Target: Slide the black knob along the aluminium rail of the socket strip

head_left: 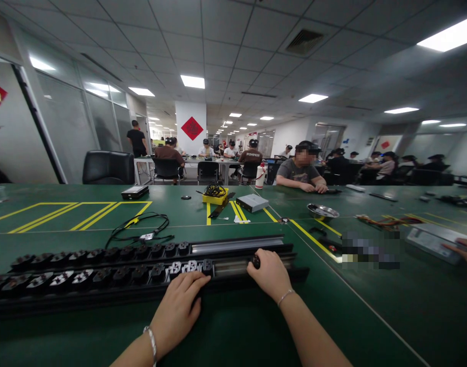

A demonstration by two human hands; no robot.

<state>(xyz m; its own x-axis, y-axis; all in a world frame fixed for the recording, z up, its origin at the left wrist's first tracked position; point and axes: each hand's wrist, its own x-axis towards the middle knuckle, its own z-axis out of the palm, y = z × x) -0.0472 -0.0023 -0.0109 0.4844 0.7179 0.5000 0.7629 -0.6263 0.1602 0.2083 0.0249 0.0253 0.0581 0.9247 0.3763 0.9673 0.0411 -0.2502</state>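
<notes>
Two long black rails (252,267) lie side by side on the green table, each holding a row of black and white socket modules (122,275) in its left part. My left hand (180,306) lies on the front edge of the nearer rail, fingers stretched out and close together, fingertips by the last black module (208,266). Over the bare stretch of that rail, my right hand (269,275) has its fingers curled around a small black module (256,261); most of it is hidden by the fingers.
Behind the rails are a black cable (141,227), a yellow box (215,196) of cords, a grey box (252,203) and a metal bowl (323,211). At right, another person's hand (466,252) touches a silver metal case (434,242). A co-worker (300,171) sits across the table.
</notes>
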